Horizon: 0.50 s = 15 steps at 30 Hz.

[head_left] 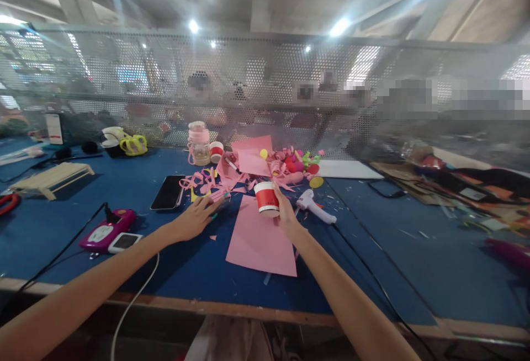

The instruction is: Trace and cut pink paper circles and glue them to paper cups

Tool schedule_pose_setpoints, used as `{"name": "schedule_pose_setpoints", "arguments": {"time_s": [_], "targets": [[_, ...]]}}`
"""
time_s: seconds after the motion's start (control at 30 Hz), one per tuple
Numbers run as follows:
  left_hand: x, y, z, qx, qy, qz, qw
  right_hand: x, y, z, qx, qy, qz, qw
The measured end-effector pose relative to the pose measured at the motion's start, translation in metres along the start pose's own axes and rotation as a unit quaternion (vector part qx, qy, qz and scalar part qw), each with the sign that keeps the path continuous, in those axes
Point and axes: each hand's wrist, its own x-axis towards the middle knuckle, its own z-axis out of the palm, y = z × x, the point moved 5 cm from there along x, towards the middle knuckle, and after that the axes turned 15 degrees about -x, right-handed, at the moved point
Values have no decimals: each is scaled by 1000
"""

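We note the right hand (286, 212) wrapped around a red-and-white paper cup (266, 199), fingers behind it and thumb at its side. The cup stands upright at the far edge of a pink paper sheet (260, 242) that lies flat on the blue table (414, 261). The left hand (194, 219) lies palm down just left of the sheet, its fingers stretched out and loose over a litter of pink paper strips (207, 181). A small teal object (215, 216) shows at the fingertips, but we cannot tell what it is or whether the hand grips it. Just right of the cup rests a white glue gun (314, 206), its cord trailing toward the near edge. A black phone (168, 192) lies beyond the left hand, near it but apart. Farther left sits a magenta device (105, 231) with a white cable. Behind the strips we record a clear jar (199, 143), a second paper cup (216, 152) and a heap of bright small pieces (296, 162) — all well apart from both hands. A wooden rack (49, 178) stands at far left, and a perforated metal screen (265, 85) closes off the back of the table.
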Motion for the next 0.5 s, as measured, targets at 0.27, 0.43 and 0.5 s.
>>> {"name": "schedule_pose_setpoints", "arguments": {"time_s": [0.27, 0.43, 0.5], "targets": [[17, 11, -7, 57, 117, -103, 986, -8, -9, 14, 49, -36, 51, 997], [51, 71, 29, -72, -92, 39, 992, -6, -19, 0, 62, 13, 29, 998], [56, 82, 39, -98, -138, 39, 985, -3, -23, -7, 77, 38, 17, 996]]}}
